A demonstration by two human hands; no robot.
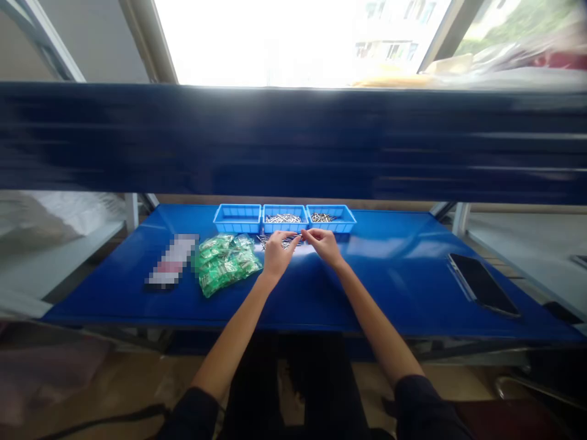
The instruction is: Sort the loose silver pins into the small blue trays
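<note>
My left hand (pixel 277 252) and my right hand (pixel 324 244) meet above the middle of the blue table, fingertips almost touching. Each is closed in a pinch around a small metal piece (pixel 301 236); it is too small to tell its exact kind. Beneath and beside my left hand lies a loose pile of thin metal pieces (pixel 263 241), partly hidden by the fingers. Just behind the hands, the middle blue bin (pixel 285 227) holds many slim silvery pieces, and the right blue bin (pixel 339 228) holds shorter, darker ones. Nothing shows inside the left blue bin (pixel 237 227).
A green-tinted clear bag (pixel 227 266) of small packed parts lies left of my hands, beside a blurred-out flat item (pixel 174 260). A phone (pixel 486 286) rests at the table's right. A wide blue shelf beam (pixel 293 143) crosses above the bins.
</note>
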